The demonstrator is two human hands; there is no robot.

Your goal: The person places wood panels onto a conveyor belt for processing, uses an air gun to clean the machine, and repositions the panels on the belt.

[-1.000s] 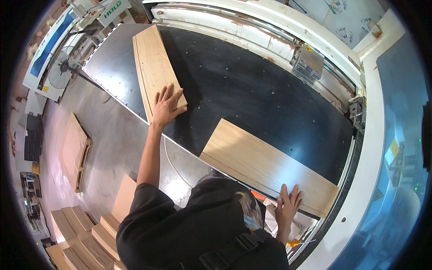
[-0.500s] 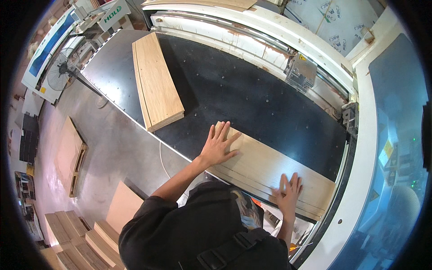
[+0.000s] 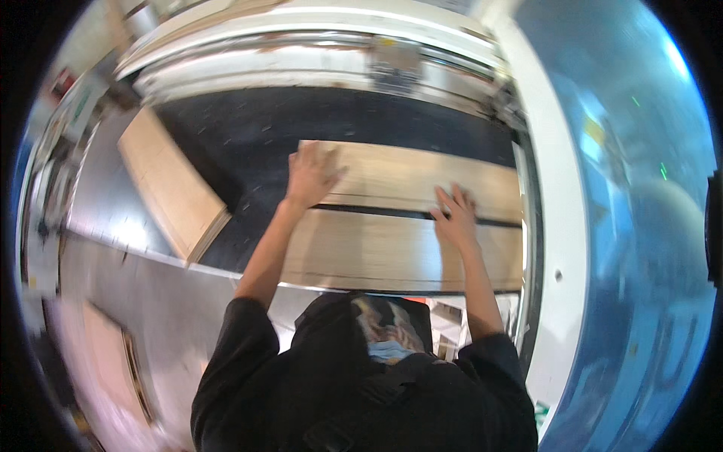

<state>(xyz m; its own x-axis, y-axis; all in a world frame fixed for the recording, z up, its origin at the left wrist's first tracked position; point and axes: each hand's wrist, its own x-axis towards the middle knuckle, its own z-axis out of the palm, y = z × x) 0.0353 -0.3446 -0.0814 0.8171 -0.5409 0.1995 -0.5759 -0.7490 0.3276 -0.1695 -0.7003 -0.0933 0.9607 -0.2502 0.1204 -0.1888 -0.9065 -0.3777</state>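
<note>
Two long pale wooden boards lie side by side on a black machine table, with a narrow dark gap between them. On the left end of the far board [image 3: 392, 172] rests my left hand [image 3: 310, 179], fingers stretched out. My right hand [image 3: 455, 212] has its fingers spread over the far board's near edge, toward its right part. The near board [image 3: 361, 248] lies along the table's front edge, under my forearms. Both hands are slightly blurred.
A stack of wooden boards [image 3: 169, 184] sits slantwise on the left of the black table [image 3: 248, 120]. A machine rail with a metal carriage [image 3: 395, 64] runs along the back. On the right stands a white frame [image 3: 553, 196] with a blue translucent cover [image 3: 640, 248]. A pallet [image 3: 113, 361] lies on the floor.
One board has moved away from me across the table with both hands on it, uncovering another board nearer me. The view has turned to the right.
</note>
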